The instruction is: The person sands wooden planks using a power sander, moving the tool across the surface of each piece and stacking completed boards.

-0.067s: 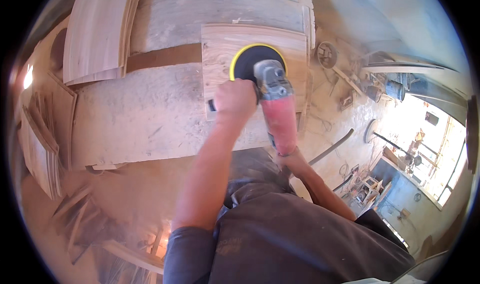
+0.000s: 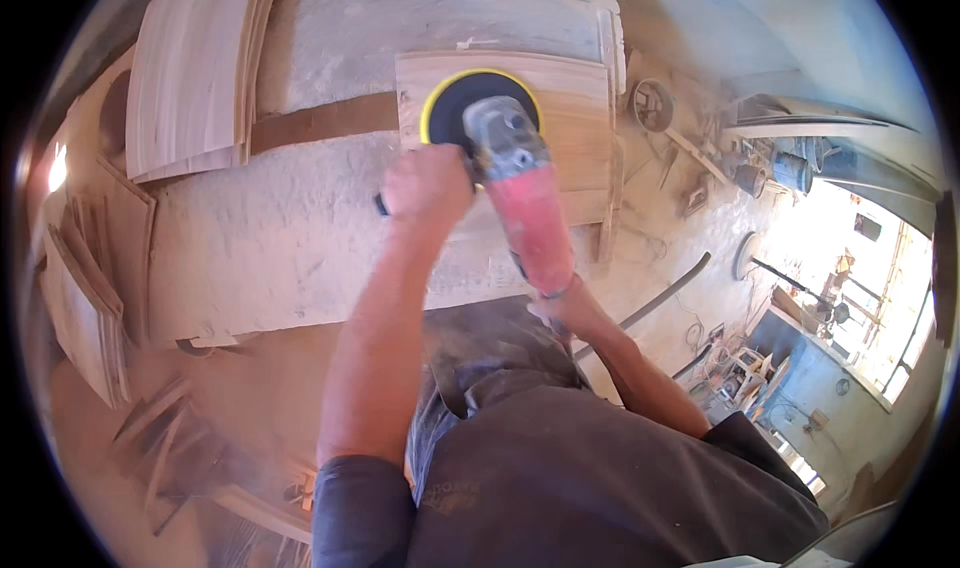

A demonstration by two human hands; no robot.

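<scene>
A red and grey disc sander (image 2: 530, 203) with a round black pad edged in yellow lies over a wooden panel (image 2: 578, 118) on the dusty workbench (image 2: 270, 238). My left hand (image 2: 428, 183) is wrapped round its black side handle, whose end sticks out to the left. At the rear of the red body, close to me, my right hand (image 2: 572, 310) grips the sander; part of its fingers is hidden by the tool. The pad covers the panel's left part and reaches about its left edge.
A stack of wooden panels (image 2: 195, 68) lies at the bench's far left. More boards (image 2: 85, 308) lean beyond the left end. A dark hose (image 2: 665, 293) runs to the right of the bench, near a round bucket-like container (image 2: 652, 106). Offcuts (image 2: 160, 438) lie low at left.
Both hands have swung the sander's head to the left across the panel, and slightly away from me. My grip on it looks the same.
</scene>
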